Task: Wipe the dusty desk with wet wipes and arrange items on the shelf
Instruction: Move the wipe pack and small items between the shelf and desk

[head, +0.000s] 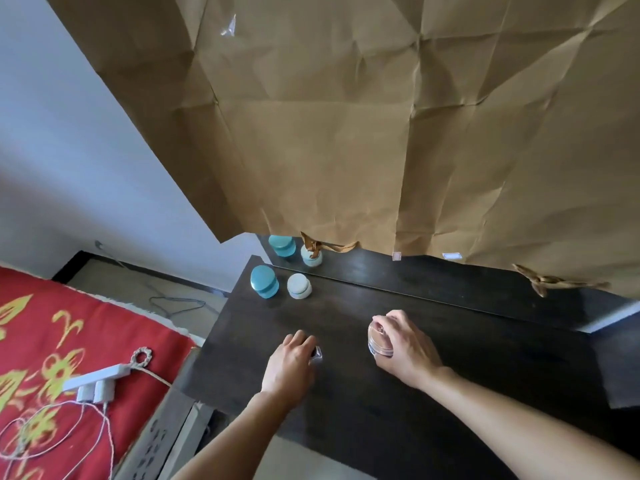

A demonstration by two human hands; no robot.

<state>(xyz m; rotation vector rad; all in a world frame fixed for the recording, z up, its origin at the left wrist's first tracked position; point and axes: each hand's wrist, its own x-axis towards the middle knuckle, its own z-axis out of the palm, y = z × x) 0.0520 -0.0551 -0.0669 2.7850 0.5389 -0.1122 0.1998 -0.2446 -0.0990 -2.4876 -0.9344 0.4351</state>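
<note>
The left hand [292, 362] lies palm-down on the dark desk [485, 368], fingers curled over a small faceted object [317, 352] that shows only at its 3 o'clock edge; it may be a glass bottle or cap, but too little is visible to tell. The right hand [407, 344] is wrapped around a clear round jar [379, 339], thumb and fingers closed on its side wall, the lid facing 10 o'clock from the hand.

Two further jars stand at 11 o'clock from the hands, near the mirror edge: a teal-lidded jar [265, 282] and, just beside it at its 3 o'clock, a white-lidded jar [299, 286]. Crumpled brown paper [346, 133] hangs over the area at 12 o'clock.

Handling note: the clear jar appears rigid, smooth and probably light. Its wall is likely slippery and may crack if dropped. Grip around the side wall below the lid, not by the lid alone.
</note>
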